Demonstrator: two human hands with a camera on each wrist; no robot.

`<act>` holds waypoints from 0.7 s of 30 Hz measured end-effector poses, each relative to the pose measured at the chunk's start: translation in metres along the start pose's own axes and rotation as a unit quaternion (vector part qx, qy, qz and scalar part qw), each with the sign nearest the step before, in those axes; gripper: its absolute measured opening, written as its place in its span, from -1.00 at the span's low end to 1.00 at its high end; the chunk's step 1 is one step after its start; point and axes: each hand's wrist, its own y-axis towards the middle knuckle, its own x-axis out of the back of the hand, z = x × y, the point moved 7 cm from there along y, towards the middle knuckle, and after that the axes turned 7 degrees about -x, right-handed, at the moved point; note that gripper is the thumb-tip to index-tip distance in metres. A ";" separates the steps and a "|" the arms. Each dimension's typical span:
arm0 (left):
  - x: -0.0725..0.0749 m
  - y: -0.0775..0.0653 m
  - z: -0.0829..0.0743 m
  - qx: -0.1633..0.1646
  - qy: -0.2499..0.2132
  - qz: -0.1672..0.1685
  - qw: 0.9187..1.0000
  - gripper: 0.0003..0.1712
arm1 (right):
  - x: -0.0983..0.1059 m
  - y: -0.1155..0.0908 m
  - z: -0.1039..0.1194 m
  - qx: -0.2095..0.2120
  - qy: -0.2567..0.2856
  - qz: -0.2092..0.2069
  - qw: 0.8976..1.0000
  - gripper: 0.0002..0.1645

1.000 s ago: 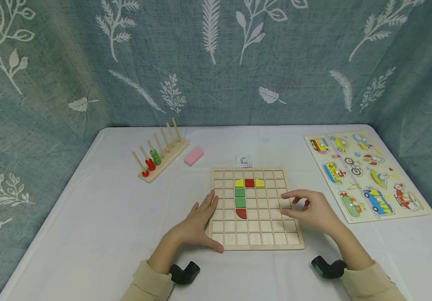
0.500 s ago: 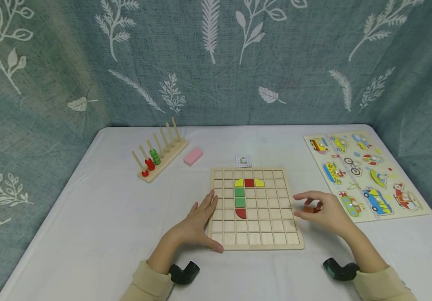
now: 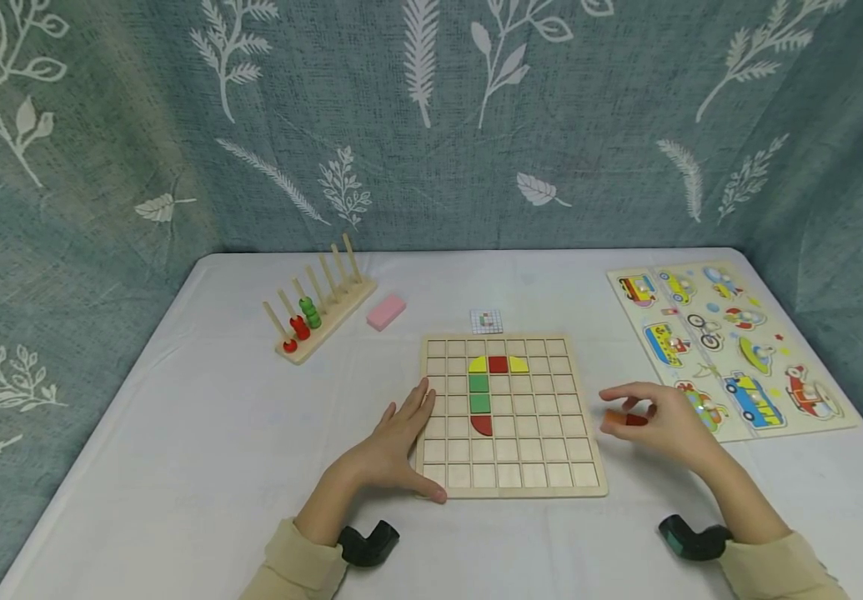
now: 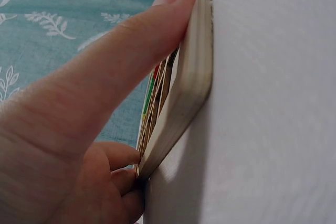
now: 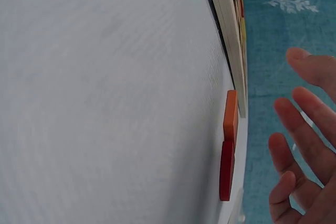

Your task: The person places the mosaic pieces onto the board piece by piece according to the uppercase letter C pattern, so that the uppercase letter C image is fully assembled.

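A wooden grid board lies on the white table, holding yellow, red and green tiles; one green tile sits above a rounded red tile. My left hand rests on the board's left side, its thumb along the front edge. To the right of the board, my right hand hovers with fingers apart above two loose blocks. These are an orange block and a red block, end to end on the cloth. In the right wrist view a gap shows between the fingers and both blocks.
A small pattern card lies behind the board. Farther left are a pink block and a wooden peg stand with red and green beads. A vehicle picture puzzle lies at the right.
My right hand has moved right, from over the board's right edge to above the loose blocks, which now show between its fingers. The left hand keeps its place.
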 end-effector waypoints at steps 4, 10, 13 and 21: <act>0.000 0.000 0.000 0.000 0.003 0.001 1.000 0.48 | 0.001 0.000 -0.005 -0.012 -0.006 0.005 1.000 -0.60; 0.000 0.000 0.000 0.004 0.000 0.004 1.000 0.48 | 0.002 0.000 -0.012 -0.043 -0.023 0.012 0.999 -0.57; 0.000 0.000 0.000 0.006 -0.005 0.004 1.000 0.48 | 0.002 0.000 -0.013 -0.053 -0.030 0.015 0.998 -0.57; 0.000 0.000 0.000 0.007 -0.006 0.002 1.000 0.48 | 0.001 -0.001 -0.016 -0.077 -0.050 0.024 0.995 -0.54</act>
